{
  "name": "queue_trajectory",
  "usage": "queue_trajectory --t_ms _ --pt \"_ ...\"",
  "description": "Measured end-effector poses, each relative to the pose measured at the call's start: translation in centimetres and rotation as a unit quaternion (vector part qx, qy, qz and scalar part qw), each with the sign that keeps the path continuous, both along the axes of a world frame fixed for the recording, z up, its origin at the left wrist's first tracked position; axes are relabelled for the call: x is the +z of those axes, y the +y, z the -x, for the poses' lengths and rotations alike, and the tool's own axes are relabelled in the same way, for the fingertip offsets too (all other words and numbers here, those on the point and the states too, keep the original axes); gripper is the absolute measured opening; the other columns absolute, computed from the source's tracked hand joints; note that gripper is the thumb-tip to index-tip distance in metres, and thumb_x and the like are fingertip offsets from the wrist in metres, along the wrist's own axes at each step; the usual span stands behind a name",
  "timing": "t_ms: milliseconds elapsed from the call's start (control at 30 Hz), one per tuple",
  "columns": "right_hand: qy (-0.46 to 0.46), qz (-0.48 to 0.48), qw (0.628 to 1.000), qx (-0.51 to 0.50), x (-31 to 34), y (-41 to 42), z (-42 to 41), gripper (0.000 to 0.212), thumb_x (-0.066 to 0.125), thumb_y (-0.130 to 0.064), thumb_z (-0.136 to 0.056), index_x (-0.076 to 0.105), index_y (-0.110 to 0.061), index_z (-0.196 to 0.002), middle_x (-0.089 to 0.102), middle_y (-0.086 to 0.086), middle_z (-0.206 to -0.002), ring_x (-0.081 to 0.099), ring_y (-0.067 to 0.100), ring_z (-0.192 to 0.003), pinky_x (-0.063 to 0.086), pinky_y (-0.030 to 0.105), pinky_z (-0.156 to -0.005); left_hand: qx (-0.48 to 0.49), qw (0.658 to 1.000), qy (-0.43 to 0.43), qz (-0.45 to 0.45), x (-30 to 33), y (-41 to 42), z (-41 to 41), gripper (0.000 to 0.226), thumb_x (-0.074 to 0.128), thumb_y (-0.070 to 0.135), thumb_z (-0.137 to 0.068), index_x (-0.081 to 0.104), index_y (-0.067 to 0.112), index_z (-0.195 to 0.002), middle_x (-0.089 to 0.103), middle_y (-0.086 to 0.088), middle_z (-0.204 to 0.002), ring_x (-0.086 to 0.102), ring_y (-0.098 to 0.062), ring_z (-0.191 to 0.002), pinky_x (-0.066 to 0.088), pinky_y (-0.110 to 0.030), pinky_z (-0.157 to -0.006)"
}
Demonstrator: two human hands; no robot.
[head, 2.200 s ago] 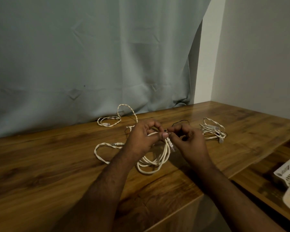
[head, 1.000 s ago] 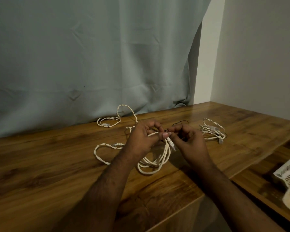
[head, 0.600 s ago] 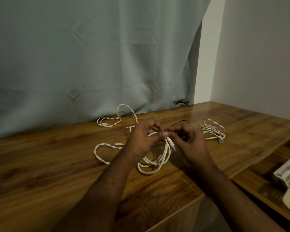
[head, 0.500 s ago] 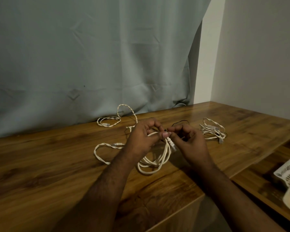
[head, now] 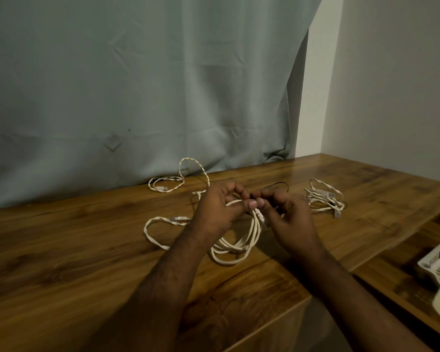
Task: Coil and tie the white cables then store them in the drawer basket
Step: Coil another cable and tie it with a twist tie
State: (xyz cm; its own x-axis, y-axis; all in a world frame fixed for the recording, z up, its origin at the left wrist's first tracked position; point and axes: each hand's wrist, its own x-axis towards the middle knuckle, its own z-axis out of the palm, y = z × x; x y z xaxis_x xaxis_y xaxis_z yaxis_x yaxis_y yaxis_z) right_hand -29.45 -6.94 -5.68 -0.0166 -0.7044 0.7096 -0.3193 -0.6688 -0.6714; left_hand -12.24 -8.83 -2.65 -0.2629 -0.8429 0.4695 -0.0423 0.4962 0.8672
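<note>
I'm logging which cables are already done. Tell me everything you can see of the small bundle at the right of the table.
The bundle is a white twisted cable gathered into several tight loops and lying flat on the wooden table, right of both hands, which do not touch it. A pale plug lies across its top, another sticks out at its near right. Something dark shows at its right edge; whether that is a tie cannot be told.

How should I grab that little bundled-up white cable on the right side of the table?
Pinch the small coiled cable across its bunched middle, coming straight down from above. It lies flat on the table with open space around it, and there the strands are gathered, so they would likely lift together; its loose plug end would probably dangle.
</note>
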Motion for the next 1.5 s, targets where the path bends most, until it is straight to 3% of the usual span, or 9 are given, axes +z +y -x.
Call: queue_trajectory --t_ms 167,400,533,667,867,1067,1200,1400,1500 --pt "0.011 0.033 0.999 0.012 0.1 0.3 -0.3 0.027 0.06 -0.01 -0.102 0.068 -0.024 -0.124 0.075 -0.015 -0.11 0.072 0.008 -0.102 0.054 0.019 -0.077 0.05 0.999 -0.014 0.003 0.0 -0.4 0.2 0.029 0.088 0.014 -0.078 0.061 0.014 -0.089 0.076 -0.015 -0.075 0.075 -0.034 -0.073 0.058 -0.047 -0.067" --pt "0.057 0.042 0.995 -0.071 -0.1 0.3 -0.4 0.006 0.067 -0.016 -0.1 0.071 -0.021 -0.099 0.072 -0.007 -0.082 0.067 0.013 -0.07 0.055 0.041 -0.064 0.12 0.984 -0.109 0.067 -0.1 -0.5 0.2 0.034 0.085 0.015 -0.076 0.055 0.027 -0.087 0.059 0.004 -0.06 0.046 -0.001 -0.047 0.037 -0.024 -0.05" --pt "0.096 0.063 0.983 -0.146 -0.4 -0.3 -0.2 0.01 0.057 -0.028 -0.102 0.063 -0.022 -0.097 0.068 -0.004 -0.089 0.064 0.015 -0.082 0.053 0.04 -0.069 0.128 0.972 -0.163 0.108 0.0 -0.2 0.6 0.034 0.087 0.029 -0.074 0.063 0.034 -0.097 0.061 0.009 -0.07 0.053 0.001 -0.061 0.041 -0.024 -0.059" --pt "0.09 0.036 0.973 -0.211 -0.6 -1.1 0.3 0.018 0.05 -0.031 -0.103 0.062 -0.019 -0.099 0.063 0.0 -0.094 0.056 0.014 -0.088 0.043 0.034 -0.069 0.077 0.967 -0.192 0.15 0.1 0.2 1.1 0.036 0.075 0.043 -0.08 0.073 0.038 -0.115 0.076 0.013 -0.101 0.069 -0.003 -0.097 0.057 -0.041 -0.087" --pt "0.032 0.038 0.972 -0.23 -0.8 -1.7 0.9 0.031 0.038 -0.051 -0.098 0.057 -0.027 -0.098 0.064 0.004 -0.092 0.06 0.022 -0.086 0.048 0.038 -0.071 0.035 0.971 -0.186 0.146 0.2 0.7 1.6 0.033 0.073 0.033 -0.089 0.074 0.036 -0.122 0.078 0.012 -0.107 0.071 -0.005 -0.102 0.057 -0.043 -0.092" --pt "-0.002 0.021 0.972 -0.236 -1.2 -2.3 1.0 0.028 0.039 -0.052 -0.098 0.056 -0.03 -0.098 0.067 0.001 -0.087 0.063 0.029 -0.089 0.053 0.05 -0.076 0.031 0.958 -0.227 0.173 0.3 0.9 2.0 0.032 0.074 0.025 -0.091 0.074 0.026 -0.124 0.077 0.008 -0.111 0.066 0.0 -0.102 0.051 -0.025 -0.092" --pt "-0.018 0.006 0.971 -0.24 -1.3 -2.4 0.9 0.022 0.042 -0.046 -0.1 0.055 -0.03 -0.094 0.067 -0.005 -0.082 0.063 0.028 -0.086 0.054 0.051 -0.076 0.039 0.951 -0.248 0.182 0.3 0.7 2.1 0.024 0.072 0.029 -0.092 0.076 0.027 -0.116 0.077 0.008 -0.102 0.066 -0.003 -0.095 0.051 -0.027 -0.083" --pt "0.045 0.065 0.964 -0.253 -0.3 -0.7 0.2 0.018 0.039 -0.033 -0.097 0.054 -0.023 -0.094 0.06 0.002 -0.091 0.051 0.017 -0.085 0.041 0.036 -0.069 0.07 0.953 -0.219 0.196 0.4 0.4 1.4 0.021 0.071 0.025 -0.092 0.078 0.025 -0.112 0.078 0.007 -0.102 0.068 -0.005 -0.095 0.053 -0.034 -0.086" --pt "0.102 0.126 0.964 -0.212 0.5 0.7 -0.8 0.023 0.043 -0.028 -0.092 0.06 -0.013 -0.094 0.052 -0.009 -0.089 0.041 0.007 -0.086 0.036 0.015 -0.07 0.094 0.961 -0.169 0.199 0.5 0.2 0.6 0.023 0.071 0.021 -0.09 0.079 0.026 -0.11 0.079 0.005 -0.1 0.071 -0.009 -0.095 0.055 -0.039 -0.086"
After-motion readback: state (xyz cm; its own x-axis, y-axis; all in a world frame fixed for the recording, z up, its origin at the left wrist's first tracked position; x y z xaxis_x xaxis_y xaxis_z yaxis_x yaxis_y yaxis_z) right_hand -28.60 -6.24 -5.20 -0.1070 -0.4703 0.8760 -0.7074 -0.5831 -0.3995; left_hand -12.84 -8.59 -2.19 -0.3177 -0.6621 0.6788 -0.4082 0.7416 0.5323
